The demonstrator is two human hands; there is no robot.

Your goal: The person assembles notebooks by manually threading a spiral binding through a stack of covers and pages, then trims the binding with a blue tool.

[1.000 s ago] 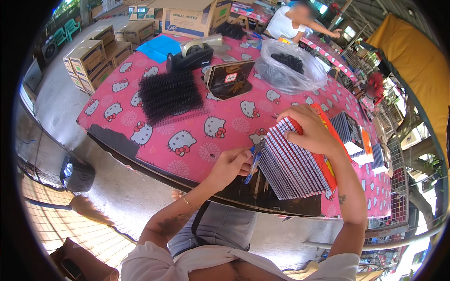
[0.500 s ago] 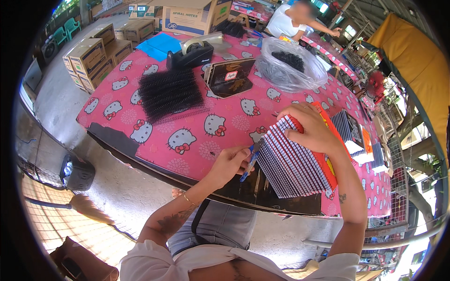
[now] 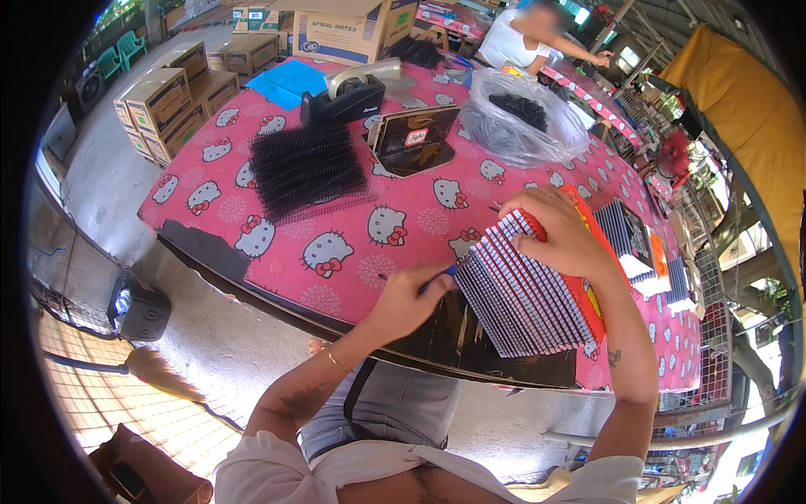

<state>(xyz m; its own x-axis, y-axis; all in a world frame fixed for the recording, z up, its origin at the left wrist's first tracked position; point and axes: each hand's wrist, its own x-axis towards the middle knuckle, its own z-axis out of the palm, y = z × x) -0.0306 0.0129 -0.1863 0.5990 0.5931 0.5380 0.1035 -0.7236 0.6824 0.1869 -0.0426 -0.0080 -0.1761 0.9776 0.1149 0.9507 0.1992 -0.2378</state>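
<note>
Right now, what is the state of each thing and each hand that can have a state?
stack of notebooks: fanned, at the table edge
left hand: closed on a blue tool
blue tool: held, tip at the stack
right hand: resting on the stack
clear plastic bag: open
black spiral coils: lying loose

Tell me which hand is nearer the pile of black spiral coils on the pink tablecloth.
Left. The left hand sits at the table's near edge, below and right of the black spiral coils, gripping a blue tool. The right hand rests farther right on the stack of notebooks.
</note>
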